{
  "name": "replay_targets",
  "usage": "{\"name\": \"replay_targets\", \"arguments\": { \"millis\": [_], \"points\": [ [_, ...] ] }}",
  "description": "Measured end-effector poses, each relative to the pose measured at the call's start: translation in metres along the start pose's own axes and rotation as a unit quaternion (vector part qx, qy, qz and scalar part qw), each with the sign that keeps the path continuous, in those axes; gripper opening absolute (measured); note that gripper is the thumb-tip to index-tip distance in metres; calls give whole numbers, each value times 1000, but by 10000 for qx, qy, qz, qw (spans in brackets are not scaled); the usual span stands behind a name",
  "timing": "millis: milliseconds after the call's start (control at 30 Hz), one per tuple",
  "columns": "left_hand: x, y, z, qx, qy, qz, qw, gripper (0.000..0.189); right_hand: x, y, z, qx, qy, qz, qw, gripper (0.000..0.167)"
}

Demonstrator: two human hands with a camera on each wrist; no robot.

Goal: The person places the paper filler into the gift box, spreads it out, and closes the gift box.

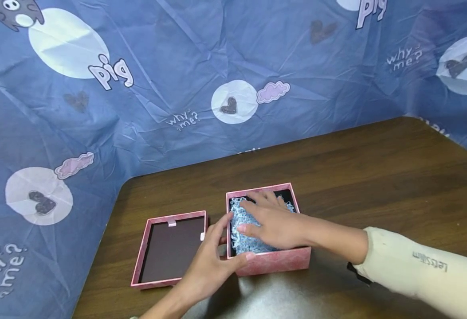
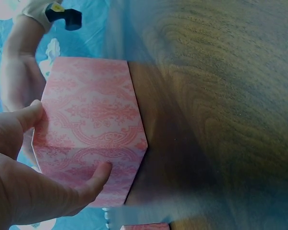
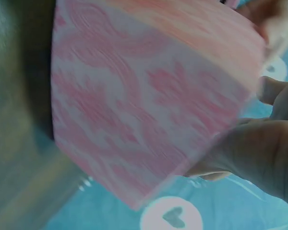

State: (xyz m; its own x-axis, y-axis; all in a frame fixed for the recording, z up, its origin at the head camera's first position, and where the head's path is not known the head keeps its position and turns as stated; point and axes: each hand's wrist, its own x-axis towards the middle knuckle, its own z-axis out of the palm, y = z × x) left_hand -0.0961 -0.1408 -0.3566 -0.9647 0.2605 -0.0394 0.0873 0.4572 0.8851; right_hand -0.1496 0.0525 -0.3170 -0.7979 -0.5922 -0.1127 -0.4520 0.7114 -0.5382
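A pink patterned gift box [image 1: 274, 262], its top uncovered, stands on the table with blue shredded paper [image 1: 246, 235] and some black inside. My left hand [image 1: 211, 263] holds the box at its near left corner, the thumb on the front wall and the fingers along the left side. In the left wrist view, that hand's thumb and a finger lie on two faces of the box [image 2: 91, 105]. Over the shredded paper, my right hand [image 1: 271, 221] rests with its fingers spread. The right wrist view is blurred and shows mostly the box's outer walls [image 3: 134, 96].
The pink box lid [image 1: 140, 252] lies left of the box, dark inner side up, with small pale tabs at its edges. Both stand on a brown wooden table [image 1: 357, 177]. A blue printed cloth [image 1: 169, 79] hangs behind the table.
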Motion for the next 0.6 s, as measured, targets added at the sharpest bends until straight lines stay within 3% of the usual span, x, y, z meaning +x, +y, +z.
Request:
{"name": "replay_targets", "arguments": {
  "millis": [267, 433, 600],
  "points": [
    [-1, 1, 0, 177, 50, 94, 9998, 84, -13, 0, -15, 253, 667, -210, 9972, 61],
    [-2, -1, -2, 35, 50, 199, 9998, 82, -15, 0, -15, 419, 853, -219, 9952, 60],
    [-5, 1, -6, -200, 131, 36, 9997, 76, -14, -2, -14, 576, 978, -282, 9931, 59]
  ]
}}
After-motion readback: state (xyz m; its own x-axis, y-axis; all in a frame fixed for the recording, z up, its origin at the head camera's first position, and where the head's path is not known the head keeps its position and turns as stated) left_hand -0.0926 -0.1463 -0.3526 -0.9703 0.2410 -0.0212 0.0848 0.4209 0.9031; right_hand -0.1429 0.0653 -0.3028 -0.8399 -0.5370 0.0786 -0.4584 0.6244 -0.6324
